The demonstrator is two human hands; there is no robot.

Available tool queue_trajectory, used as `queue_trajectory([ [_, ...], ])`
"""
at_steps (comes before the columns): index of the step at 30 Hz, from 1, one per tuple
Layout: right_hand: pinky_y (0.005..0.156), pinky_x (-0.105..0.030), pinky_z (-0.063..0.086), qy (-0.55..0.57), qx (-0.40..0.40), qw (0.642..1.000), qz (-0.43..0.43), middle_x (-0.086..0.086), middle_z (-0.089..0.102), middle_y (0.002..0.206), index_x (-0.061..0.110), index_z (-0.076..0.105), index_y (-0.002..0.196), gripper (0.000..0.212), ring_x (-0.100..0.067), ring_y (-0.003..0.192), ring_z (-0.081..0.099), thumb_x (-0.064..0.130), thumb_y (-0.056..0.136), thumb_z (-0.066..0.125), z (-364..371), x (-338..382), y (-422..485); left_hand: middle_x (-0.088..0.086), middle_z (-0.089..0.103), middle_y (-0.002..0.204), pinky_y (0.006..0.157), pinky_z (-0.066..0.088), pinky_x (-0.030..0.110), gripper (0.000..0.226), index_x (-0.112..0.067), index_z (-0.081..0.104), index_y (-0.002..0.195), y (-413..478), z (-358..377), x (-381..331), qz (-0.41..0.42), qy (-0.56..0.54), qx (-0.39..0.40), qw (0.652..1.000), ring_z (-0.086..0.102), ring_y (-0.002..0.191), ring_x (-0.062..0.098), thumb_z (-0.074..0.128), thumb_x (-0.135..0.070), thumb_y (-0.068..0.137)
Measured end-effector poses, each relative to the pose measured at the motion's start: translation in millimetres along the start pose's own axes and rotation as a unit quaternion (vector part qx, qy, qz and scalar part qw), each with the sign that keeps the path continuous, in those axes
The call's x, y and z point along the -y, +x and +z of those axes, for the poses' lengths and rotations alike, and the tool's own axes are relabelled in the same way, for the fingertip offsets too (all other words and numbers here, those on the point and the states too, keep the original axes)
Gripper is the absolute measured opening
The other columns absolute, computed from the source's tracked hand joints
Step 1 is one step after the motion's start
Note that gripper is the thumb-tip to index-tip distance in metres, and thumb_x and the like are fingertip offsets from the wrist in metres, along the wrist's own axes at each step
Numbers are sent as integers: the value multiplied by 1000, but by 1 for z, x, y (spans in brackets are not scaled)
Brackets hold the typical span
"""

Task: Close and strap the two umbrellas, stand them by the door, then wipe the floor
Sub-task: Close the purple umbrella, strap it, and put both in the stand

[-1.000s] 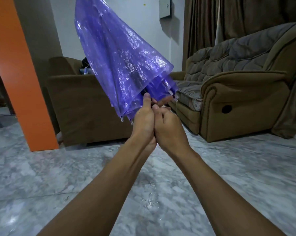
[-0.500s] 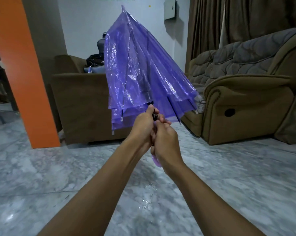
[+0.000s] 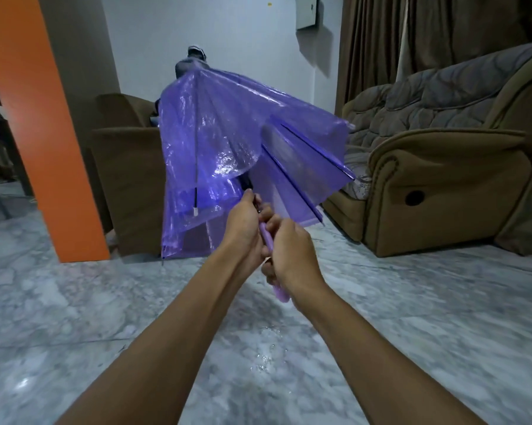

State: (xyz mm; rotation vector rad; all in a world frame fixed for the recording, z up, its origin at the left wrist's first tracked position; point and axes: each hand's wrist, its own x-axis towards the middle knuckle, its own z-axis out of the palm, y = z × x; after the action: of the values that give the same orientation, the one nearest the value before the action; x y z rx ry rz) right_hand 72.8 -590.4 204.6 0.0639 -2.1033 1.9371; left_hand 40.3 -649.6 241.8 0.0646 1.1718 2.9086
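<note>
Purple umbrella (image 3: pixel 228 142) half-collapsed, unstrapped. Left hand (image 3: pixel 243 223) fingers (image 3: pixel 250 200) curled round shaft (image 3: pixel 247 187); right hand (image 3: pixel 290 259) grips handle (image 3: pixel 280 295). Second umbrella not in view. Droplets (image 3: pixel 267 357) on floor (image 3: pixel 74 317); standing, wiping pending.

The purple umbrella (image 3: pixel 228 142) now tips lower and flares toward 2 o'clock — wider than before. The right hand (image 3: pixel 292 256) slides toward 6 o'clock down the handle (image 3: pixel 266 237), away from the left hand (image 3: pixel 243 228).
</note>
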Motion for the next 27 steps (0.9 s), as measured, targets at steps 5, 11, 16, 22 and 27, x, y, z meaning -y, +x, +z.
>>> queue_trajectory([
  [5,72,-44,57,-144,48,988,-3,-14,72,88,13,57,68,35,-36,71,70,36,85,37,-44,12,27,-7,21,35,28,15,13,38,-19,34,68,-1,-16,-5,-31,29,13,999,18,23,7,27,-28,104],
  [11,58,-23,48,93,103,985,99,4,64,68,19,59,86,33,-11,60,59,44,101,45,-67,11,43,-8,22,35,32,10,16,35,-19,37,70,-31,-9,33,-105,144,111,978,16,24,5,30,-29,104],
  [16,33,-14,20,269,82,956,78,6,56,56,19,53,83,30,-12,33,45,43,99,44,-86,8,46,-7,19,38,36,7,14,34,-18,37,71,-53,6,58,-152,213,169,950,14,25,4,31,-27,104],
  [22,36,-18,27,93,-11,995,18,9,38,32,11,43,59,43,-2,27,32,2,100,35,-92,-22,41,-6,18,36,38,7,14,33,-16,41,70,-52,9,72,-176,202,178,947,14,25,7,30,-28,98],
  [27,68,-23,44,43,-16,997,63,3,55,67,18,50,70,20,-8,68,59,12,87,56,-91,-28,41,-1,18,48,50,8,22,23,-16,36,67,-51,5,59,-192,192,155,950,17,35,8,28,-31,83],
])
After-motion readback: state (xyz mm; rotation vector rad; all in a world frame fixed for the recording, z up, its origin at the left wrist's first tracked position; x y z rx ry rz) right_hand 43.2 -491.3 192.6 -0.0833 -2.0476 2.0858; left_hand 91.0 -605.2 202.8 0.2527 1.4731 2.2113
